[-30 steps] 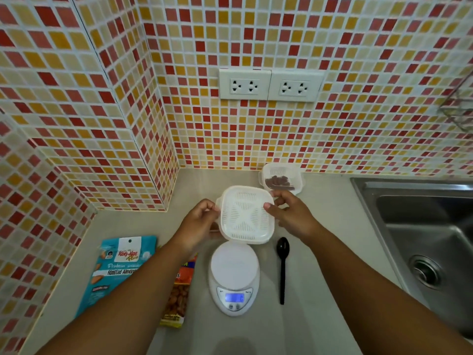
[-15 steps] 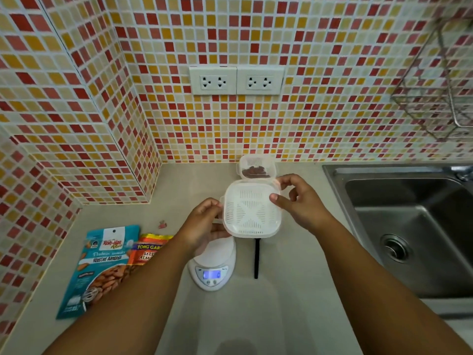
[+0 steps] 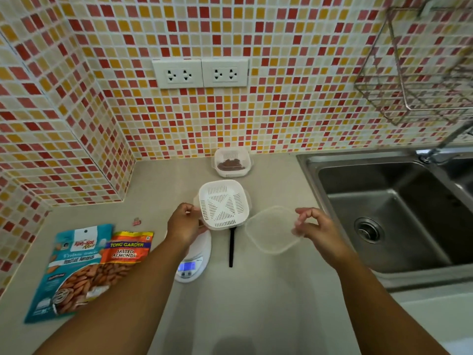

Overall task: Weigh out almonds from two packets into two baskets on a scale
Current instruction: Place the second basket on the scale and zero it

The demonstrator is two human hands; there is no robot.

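While my left hand grips the left rim of the empty white basket and holds it above the counter, just behind the scale, my right hand pinches the edge of a clear lid between thumb and fingertips and holds it off to the right, toward the sink. Nothing sits on the scale's platform that I can see, though my left wrist hides most of it; its display glows blue, the reading too small to make out. A second basket, with a dark heap of almonds in it, stands back against the tiled wall, so I judge one portion is done and I am readying the second. Both packets lie flat on the counter at my left, the teal roasted almonds packet partly overlapped by the orange salted almonds packet. A black spoon lies just right of the scale, its bowl hidden beneath the basket. Next I should put the lid down somewhere clear of the scale, then lower the basket squarely onto the platform, and check the display before I reach for a packet.
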